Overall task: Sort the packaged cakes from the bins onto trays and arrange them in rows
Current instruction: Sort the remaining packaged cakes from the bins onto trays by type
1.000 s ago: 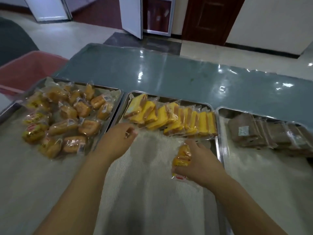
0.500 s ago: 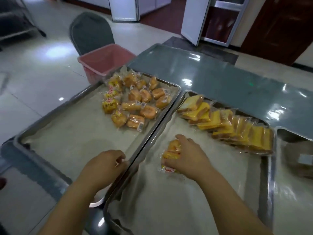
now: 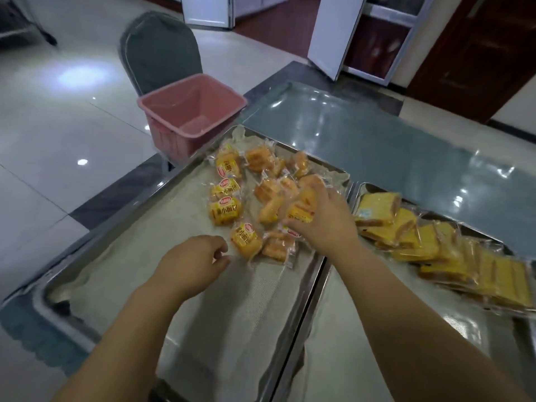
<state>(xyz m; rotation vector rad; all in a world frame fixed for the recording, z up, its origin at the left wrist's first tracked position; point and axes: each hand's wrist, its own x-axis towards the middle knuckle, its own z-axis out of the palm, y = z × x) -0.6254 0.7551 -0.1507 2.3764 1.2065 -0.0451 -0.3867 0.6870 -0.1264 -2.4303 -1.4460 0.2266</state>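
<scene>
A steel left tray (image 3: 95, 265) lined with pale cloth holds several small packaged yellow cakes (image 3: 226, 210) clustered at its far end. My right hand (image 3: 322, 224) reaches over that cluster and grips one yellow packaged cake (image 3: 300, 211). My left hand (image 3: 194, 262) hovers above the cloth just in front of the cluster, fingers loosely curled, holding nothing. The middle tray (image 3: 336, 323) to the right carries a row of flat yellow sliced cakes (image 3: 429, 239) in clear wrap, leaning one on another.
A pink plastic bin (image 3: 188, 117) stands beyond the left tray's far corner, with a grey chair (image 3: 159, 50) behind it. The trays lie on a glossy grey-green table (image 3: 377, 140). Tiled floor lies to the left.
My right hand carried the yellow cake from the middle tray over to the cluster on the left tray. My left hand stayed near the left tray. The view swung left.
</scene>
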